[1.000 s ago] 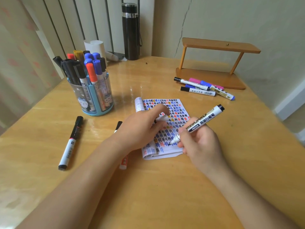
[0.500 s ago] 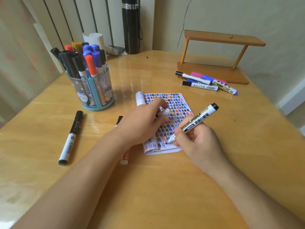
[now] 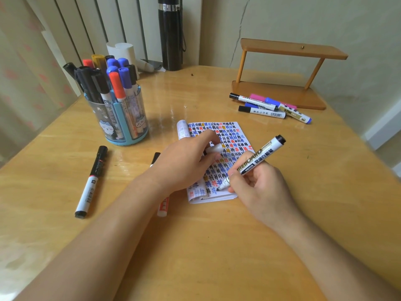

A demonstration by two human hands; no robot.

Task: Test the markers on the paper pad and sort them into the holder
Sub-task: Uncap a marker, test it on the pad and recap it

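A small paper pad [image 3: 232, 135] covered in coloured hash marks lies at the table's middle. My right hand [image 3: 260, 185] grips an uncapped black whiteboard marker [image 3: 258, 156], its tip touching the pad's lower edge. My left hand [image 3: 186, 164] rests on the pad and pinches the marker's cap [image 3: 213, 148]. A blue-and-clear holder [image 3: 121, 124] full of markers stands at the left. Under my left wrist lies a red-labelled marker [image 3: 163, 206], partly hidden.
A black-capped marker [image 3: 91, 184] lies left of my arm. Several markers [image 3: 271, 107] lie heaped by a wooden shelf stand [image 3: 282, 72] at the back right. A black flask [image 3: 172, 33] and a white roll [image 3: 122, 51] stand at the back edge.
The marker tip has moved down the pad to its lower edge. My left hand has stayed on the pad with the cap. The camera has shifted slightly.
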